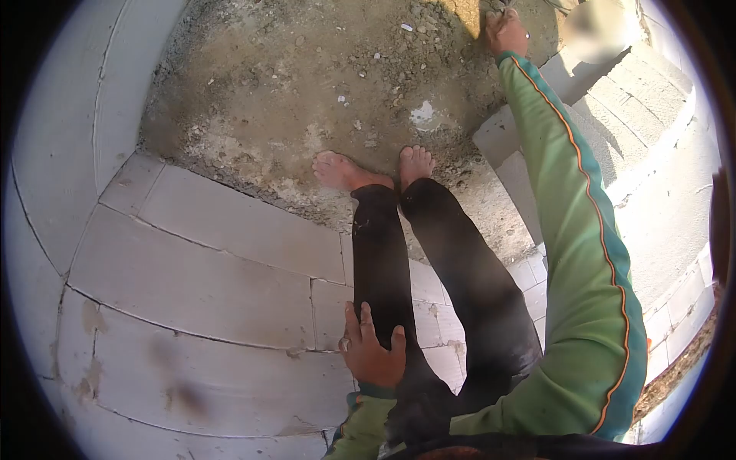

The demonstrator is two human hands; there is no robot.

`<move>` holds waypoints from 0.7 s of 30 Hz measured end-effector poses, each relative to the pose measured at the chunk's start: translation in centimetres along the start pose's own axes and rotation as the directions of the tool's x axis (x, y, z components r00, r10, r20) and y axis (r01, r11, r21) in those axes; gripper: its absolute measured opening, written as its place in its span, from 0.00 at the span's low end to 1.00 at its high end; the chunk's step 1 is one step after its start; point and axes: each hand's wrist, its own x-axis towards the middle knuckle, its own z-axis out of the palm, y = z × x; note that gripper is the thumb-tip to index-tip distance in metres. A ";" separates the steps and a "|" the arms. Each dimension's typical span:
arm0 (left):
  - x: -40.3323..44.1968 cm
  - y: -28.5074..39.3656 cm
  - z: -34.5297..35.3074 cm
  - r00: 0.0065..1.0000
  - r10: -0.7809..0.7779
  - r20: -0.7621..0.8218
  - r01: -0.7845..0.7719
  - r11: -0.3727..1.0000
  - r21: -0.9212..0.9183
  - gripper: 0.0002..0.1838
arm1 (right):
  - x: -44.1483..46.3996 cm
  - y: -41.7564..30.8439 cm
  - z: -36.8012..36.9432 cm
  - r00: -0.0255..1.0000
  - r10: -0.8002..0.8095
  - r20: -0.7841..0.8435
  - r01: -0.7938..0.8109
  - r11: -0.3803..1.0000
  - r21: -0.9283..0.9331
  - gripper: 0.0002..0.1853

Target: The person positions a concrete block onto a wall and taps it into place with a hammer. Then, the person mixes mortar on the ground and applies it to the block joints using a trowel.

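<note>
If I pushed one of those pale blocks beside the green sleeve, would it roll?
Probably not: the pale blocks have flat faces and straight edges, so one would likelier slide. They look thick and solid, so perhaps heavy.

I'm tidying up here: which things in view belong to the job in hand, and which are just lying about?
Probably the job's:
pale blocks, beside the right sleeve
anything at the right hand, too unclear to name

Apparently lying about:
white chip
white patch on the ground

Pale blocks (630, 98), stacked at right
</note>
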 end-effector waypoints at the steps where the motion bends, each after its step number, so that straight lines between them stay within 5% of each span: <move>1: 0.1 0.3 0.1 1.000 -0.006 0.013 0.006 1.000 0.011 0.42 | -0.2 0.6 0.3 0.992 -0.125 0.005 0.125 0.992 0.015 0.22; 6: 0.1 0.8 0.3 1.000 0.007 0.013 -0.008 1.000 0.018 0.42 | -9.7 -2.4 -0.1 0.989 -0.139 0.047 0.135 0.987 0.083 0.21; 9: -0.3 0.5 0.0 1.000 -0.018 0.010 0.019 0.999 -0.039 0.41 | -13.4 -5.7 -1.1 0.988 -0.116 -0.105 0.138 0.961 0.240 0.21; 10: -0.3 0.5 0.0 1.000 -0.022 0.009 0.023 0.999 -0.047 0.41 | -13.5 -7.3 -1.1 0.996 0.073 -0.042 -0.039 0.846 0.532 0.21; 11: -0.1 0.3 0.0 0.999 -0.033 0.004 0.033 0.998 -0.051 0.42 | -12.5 -8.6 -1.4 0.959 0.178 0.222 -0.282 0.684 0.673 0.21; 13: -0.2 0.4 0.0 0.999 -0.038 0.017 0.039 0.998 -0.042 0.42 | -10.3 -8.8 -2.3 0.671 0.191 0.717 -0.739 0.253 0.624 0.22; 14: -0.2 0.4 0.1 0.999 -0.035 0.014 0.035 0.998 -0.048 0.42 | -10.7 -6.7 -0.2 0.525 0.211 0.825 -0.849 0.191 0.492 0.21; 17: -0.3 0.7 0.0 0.999 -0.032 -0.004 0.032 0.998 -0.049 0.42 | -14.7 -4.8 -2.6 0.582 0.370 0.725 -0.788 0.477 0.389 0.20; 18: -0.4 0.8 -0.1 0.999 -0.036 -0.006 0.036 0.998 -0.044 0.42 | -17.0 0.2 0.9 0.745 0.367 0.556 -0.632 0.655 0.414 0.20; 20: -0.5 1.1 -0.4 0.999 -0.052 -0.004 0.051 0.997 -0.057 0.42 | -18.3 3.2 2.9 0.821 0.432 0.375 -0.570 0.661 0.488 0.20; 21: -0.2 1.1 -0.5 0.998 -0.061 -0.005 0.060 0.997 -0.057 0.42 | -17.8 1.7 1.2 0.744 0.539 0.396 -0.657 0.481 0.580 0.20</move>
